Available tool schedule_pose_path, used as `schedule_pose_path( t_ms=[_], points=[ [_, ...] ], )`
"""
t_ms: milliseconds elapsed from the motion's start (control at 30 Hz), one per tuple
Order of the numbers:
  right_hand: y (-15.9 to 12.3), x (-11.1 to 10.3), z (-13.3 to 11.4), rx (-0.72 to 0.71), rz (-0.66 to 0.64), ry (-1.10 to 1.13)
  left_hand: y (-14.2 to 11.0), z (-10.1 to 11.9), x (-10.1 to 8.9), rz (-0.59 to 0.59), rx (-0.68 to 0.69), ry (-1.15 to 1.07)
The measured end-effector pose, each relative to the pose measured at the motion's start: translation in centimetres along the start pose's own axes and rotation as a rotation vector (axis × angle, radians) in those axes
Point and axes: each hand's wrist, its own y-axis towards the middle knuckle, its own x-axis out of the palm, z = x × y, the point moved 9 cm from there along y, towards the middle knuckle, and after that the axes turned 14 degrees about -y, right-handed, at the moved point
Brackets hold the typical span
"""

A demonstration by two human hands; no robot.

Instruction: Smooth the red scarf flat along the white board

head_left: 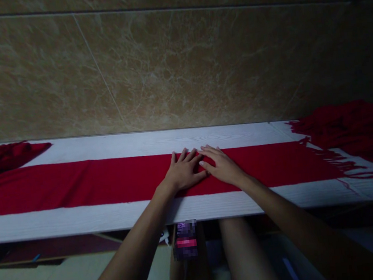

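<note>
A brown, marble-patterned tiled wall (172, 69) rises behind the far edge of a long, white, wood-grained desk (97, 218) in a dim room. A flat red cloth (126, 178) lies lengthwise between the desk's far and near edges, probably aligned so its length has full support; soft creases cross its left part, and its fringed end points right. A bunched red heap (357, 129) sits toward the far right corner and a smaller red pile (3, 158) toward the far left, likely set aside to leave the middle accessible. Left hand (181, 174) and right hand (223, 166) rest palm-down on the cloth, nearly meeting, the left's fingers spread, the right's closer together with its thumb apart, apparently to keep the fabric flat. Below the near edge, a small lit device (186, 241) lies on a leg.
</note>
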Motion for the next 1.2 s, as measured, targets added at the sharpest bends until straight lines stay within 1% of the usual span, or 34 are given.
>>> schedule_pose_path(
  t_ms=[133,200,233,300,367,433,567,700,767,867,967,1200],
  points=[
    [0.6,-2.0,-0.3,-0.029,0.126,0.042,0.1,-0.1,0.0,0.003,0.011,-0.01],
    [1.0,-2.9,-0.3,-0.014,0.185,0.046,0.1,-0.2,0.1,0.0,0.009,-0.011],
    [1.2,-3.2,-0.2,0.006,0.203,0.043,0.1,-0.2,0.1,-0.003,0.006,-0.012],
    [1.6,-3.3,0.2,0.062,0.191,0.037,0.1,-0.2,0.1,-0.01,0.002,-0.013],
    [2.0,-3.1,0.7,0.119,0.148,0.043,0.1,-0.2,0.2,-0.015,0.001,-0.012],
    [2.5,-3.0,0.8,0.141,0.125,0.071,0.1,-0.1,0.2,-0.017,0.003,-0.01],
    [4.3,-3.0,0.4,0.11,0.123,0.175,0.0,0.0,0.1,-0.019,0.001,-0.003],
    [6.4,-1.6,-0.6,0.066,0.067,0.336,0.0,0.1,-0.1,-0.013,0.006,0.003],
    [7.0,-0.7,-1.0,0.066,0.063,0.393,0.0,0.3,-0.1,0.0,0.023,0.001],
    [7.1,0.5,-1.3,0.081,0.081,0.452,0.1,0.2,-0.1,0.015,0.045,-0.003],
    [6.6,1.1,-1.4,0.077,0.105,0.507,0.2,0.1,0.0,0.018,0.051,0.001],
    [6.3,0.9,-1.6,0.025,0.148,0.54,0.2,0.0,0.1,0.026,0.053,0.021]
  ],
)
